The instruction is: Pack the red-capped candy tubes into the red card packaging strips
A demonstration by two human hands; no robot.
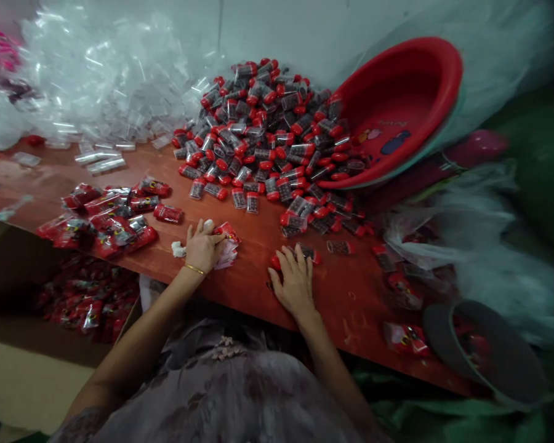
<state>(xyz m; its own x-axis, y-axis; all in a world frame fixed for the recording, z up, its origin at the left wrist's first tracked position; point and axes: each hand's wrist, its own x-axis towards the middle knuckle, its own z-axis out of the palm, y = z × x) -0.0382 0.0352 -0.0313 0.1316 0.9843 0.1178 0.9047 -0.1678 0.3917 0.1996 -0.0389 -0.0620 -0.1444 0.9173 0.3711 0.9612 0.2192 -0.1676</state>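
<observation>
My left hand (pixel 202 249) is at the front of the table, with its fingers bent and their tips closed on the edge of a small stack of red and pink printed wrappers (pixel 226 246). White material covers one of its fingertips, and a white scrap (pixel 178 249) is just left of it. Further right, my right hand (pixel 295 280) lies with fingers stretched forward over small clear tubes with red caps. A red cap (pixel 276 263) shows at its left, and a tube (pixel 310 253) shows past its fingertips. Another tube (pixel 340 247) lies beside them.
A large heap of red-capped tubes (pixel 258 132) stands behind, against a tilted red basin (pixel 415 92). Red wrapped packets (pixel 113 221) are piled at left, above an open carton (pixel 9 323) of more packets. Clear plastic sleeves (pixel 106 67) fill the back left. A grey visor (pixel 489 351) is at right.
</observation>
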